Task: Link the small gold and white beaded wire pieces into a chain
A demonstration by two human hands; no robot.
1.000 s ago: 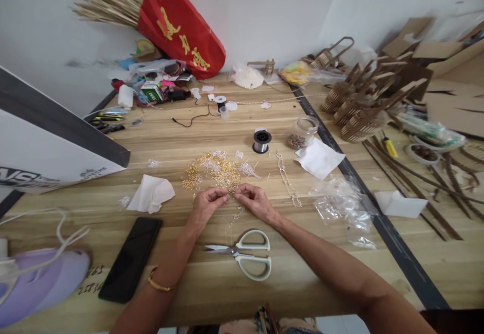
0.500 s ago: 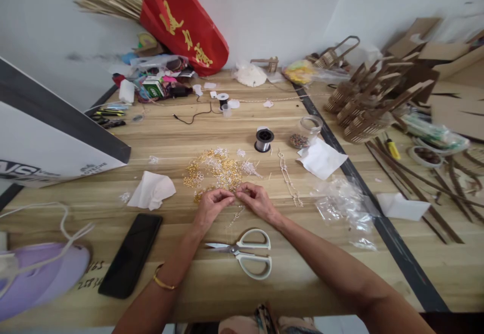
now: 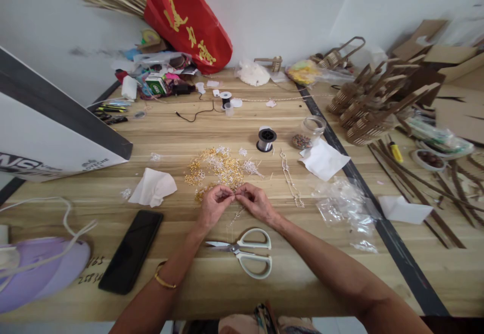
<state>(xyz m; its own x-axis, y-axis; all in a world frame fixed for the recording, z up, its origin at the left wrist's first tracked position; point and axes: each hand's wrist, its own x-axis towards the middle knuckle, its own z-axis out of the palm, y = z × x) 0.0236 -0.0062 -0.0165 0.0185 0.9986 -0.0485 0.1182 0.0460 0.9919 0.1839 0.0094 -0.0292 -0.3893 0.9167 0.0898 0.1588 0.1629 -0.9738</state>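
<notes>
My left hand [image 3: 216,204] and my right hand [image 3: 257,203] meet fingertip to fingertip, each in a pinch. A thin silvery chain [image 3: 237,216] trails down from between them toward the tabletop. The exact bit in the fingertips is too small to make out. Just beyond my fingers lies a loose pile of gold and silver jewelry findings [image 3: 223,165]. Scissors with pale handles [image 3: 244,252] rest below my hands, blades pointing left. To the right, a longer pale chain [image 3: 288,179] is laid out on the table.
A black spool of wire [image 3: 266,139] and a clear jar of beads [image 3: 308,132] stand farther back. A phone [image 3: 131,252] and a crumpled tissue [image 3: 153,188] lie left; plastic bags [image 3: 348,210] lie right. Small woven baskets [image 3: 372,105] crowd the back right.
The whole view has shifted slightly. My hands keep pinching at the same spot, with my fingertips drawn a little closer together.
</notes>
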